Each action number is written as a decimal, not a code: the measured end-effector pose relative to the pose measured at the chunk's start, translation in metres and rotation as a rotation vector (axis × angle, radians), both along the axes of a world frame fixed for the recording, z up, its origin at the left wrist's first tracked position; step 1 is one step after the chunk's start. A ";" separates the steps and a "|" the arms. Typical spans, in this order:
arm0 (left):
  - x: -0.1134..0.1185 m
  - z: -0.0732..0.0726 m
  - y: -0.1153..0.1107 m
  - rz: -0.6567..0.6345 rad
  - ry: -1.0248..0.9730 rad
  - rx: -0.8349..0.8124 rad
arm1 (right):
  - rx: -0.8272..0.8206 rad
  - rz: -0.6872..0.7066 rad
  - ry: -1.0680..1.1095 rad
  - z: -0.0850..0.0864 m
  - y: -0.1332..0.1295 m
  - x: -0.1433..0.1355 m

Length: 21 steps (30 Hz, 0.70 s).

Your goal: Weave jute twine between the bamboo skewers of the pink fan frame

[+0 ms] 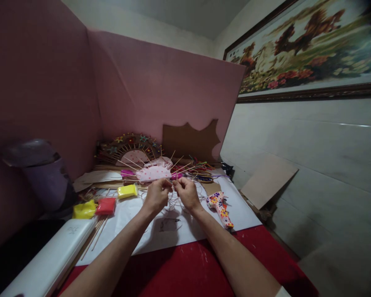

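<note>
My left hand point(158, 194) and my right hand point(187, 193) are close together over the white sheet point(123, 218), fingers pinched. Thin string point(172, 202) hangs and lies in loops between and below them; what the fingertips grip is too small to make out, though it looks like that string. Just beyond the hands sits a pink dotted half-round piece point(153, 174) with thin wooden sticks fanning out of it. Magenta pieces point(177, 176) lie beside it. To the right of my right hand is a flower-patterned glue gun point(221, 209).
Yellow point(127, 191) and red point(105, 206) packets lie left, near a long white box point(49, 260) and a purple bin point(48, 177). Behind stand a decorated fan point(132, 144) and brown cardboard point(188, 142). Scissors point(204, 178) lie back right. Red cloth point(179, 272) covers the front.
</note>
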<state>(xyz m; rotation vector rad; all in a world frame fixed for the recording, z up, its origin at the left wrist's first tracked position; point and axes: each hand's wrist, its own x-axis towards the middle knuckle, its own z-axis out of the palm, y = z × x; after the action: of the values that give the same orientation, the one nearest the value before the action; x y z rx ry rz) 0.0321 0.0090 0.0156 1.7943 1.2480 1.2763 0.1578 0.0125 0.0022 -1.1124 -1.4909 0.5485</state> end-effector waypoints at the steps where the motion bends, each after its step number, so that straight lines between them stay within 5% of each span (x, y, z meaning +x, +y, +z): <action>1: 0.001 -0.001 0.001 -0.021 -0.045 -0.042 | 0.007 -0.003 0.009 0.000 0.000 0.000; 8: 0.000 -0.007 0.010 -0.035 -0.054 -0.005 | -0.022 0.058 0.138 0.002 0.000 -0.001; 13: -0.002 -0.001 0.001 0.043 0.097 0.191 | -0.277 0.222 0.367 0.002 0.001 0.000; 21: -0.003 0.001 -0.014 0.105 0.778 0.548 | -0.444 0.240 0.653 0.007 -0.006 -0.001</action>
<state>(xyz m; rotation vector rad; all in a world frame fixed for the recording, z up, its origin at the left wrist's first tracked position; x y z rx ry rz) 0.0287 -0.0045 0.0168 2.8300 1.4814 1.0596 0.1571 0.0066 0.0092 -0.9479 -0.9455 1.3186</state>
